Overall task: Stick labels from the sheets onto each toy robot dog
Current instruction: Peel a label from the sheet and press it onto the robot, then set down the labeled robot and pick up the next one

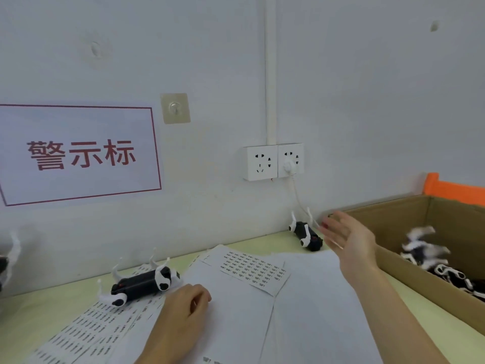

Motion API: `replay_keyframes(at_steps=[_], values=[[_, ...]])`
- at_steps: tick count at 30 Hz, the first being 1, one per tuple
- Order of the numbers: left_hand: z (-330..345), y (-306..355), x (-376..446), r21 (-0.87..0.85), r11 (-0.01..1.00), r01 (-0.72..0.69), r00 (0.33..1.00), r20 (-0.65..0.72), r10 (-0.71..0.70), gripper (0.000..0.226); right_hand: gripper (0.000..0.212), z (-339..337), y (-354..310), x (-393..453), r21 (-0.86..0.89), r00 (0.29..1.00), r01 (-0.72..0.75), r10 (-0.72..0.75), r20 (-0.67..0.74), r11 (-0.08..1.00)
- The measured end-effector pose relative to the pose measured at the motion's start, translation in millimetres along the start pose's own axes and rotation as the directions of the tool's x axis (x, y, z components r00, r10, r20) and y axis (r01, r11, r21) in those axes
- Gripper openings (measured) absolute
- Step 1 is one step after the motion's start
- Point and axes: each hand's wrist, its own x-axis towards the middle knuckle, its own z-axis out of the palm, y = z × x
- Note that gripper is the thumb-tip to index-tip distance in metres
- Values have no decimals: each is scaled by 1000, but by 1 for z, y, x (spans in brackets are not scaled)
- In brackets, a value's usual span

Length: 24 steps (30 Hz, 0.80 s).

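Now my right hand (349, 240) is lifted above the table with the fingers stretched out and relaxed, and it grasps nothing. Just behind its fingertips a black-and-white plastic toy robot dog (305, 233) lies on its back near the wall, legs up. To the right of this hand stands a brown cardboard box (446, 292); inside it I see a blurred toy dog (422, 248) above a pile of more black-and-white dogs (456, 279).

My left hand (183, 308) rests on the white paper sheets (236, 311) with its fingers bent under; I cannot tell if it pinches anything. Just to the left of this hand another upside-down black-and-white toy dog (144, 282) lies on a sheet of small printed labels (86, 329). Between my two hands, a little further from me, lies a second label sheet (254, 269) with rows of small dark labels. Far left of the left hand, a part of one more dog (8, 258) shows at the edge.
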Motion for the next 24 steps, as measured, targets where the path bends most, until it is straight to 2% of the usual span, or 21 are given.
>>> replay_keyframes(at_steps=[3, 5, 8, 12, 14, 18, 20, 22, 24], values=[[-2, 3, -2, 24, 1000, 13, 1000, 15, -13, 33, 22, 17, 21, -9, -322, 989, 3, 46, 142, 947], [-2, 3, -2, 31, 999, 26, 1000, 8, -26, 32, 29, 28, 40, -17, -502, 972, 62, 62, 226, 862], [-3, 3, -3, 9, 998, 57, 998, -4, -57, 31, 34, 38, 75, -29, -681, 940, 166, 94, 328, 713], [-5, 1, -4, -74, 987, 142, 989, -29, -145, 31, 35, 38, 104, -40, -810, 897, 379, 36, 440, 448], [-8, 0, -3, -131, 971, 201, 979, -9, -204, 35, 37, 39, 105, -41, -819, 887, 411, 33, 461, 400], [-27, 0, 2, -406, 869, 283, 957, 56, -286, 42, 42, 39, 103, -40, -818, 880, 443, -4, 474, 367], [-40, -1, 6, -549, 799, 245, 951, -26, -309, 39, 42, 40, 102, -41, -825, 881, 443, -1, 473, 351], [-55, -3, 9, -641, 749, 169, 920, -170, -354, 36, 43, 41, 103, -40, -827, 885, 437, -2, 466, 354], [-70, -9, 10, -601, 795, 84, 836, -391, -384, 37, 43, 40, 103, -40, -829, 886, 434, -3, 463, 351]])
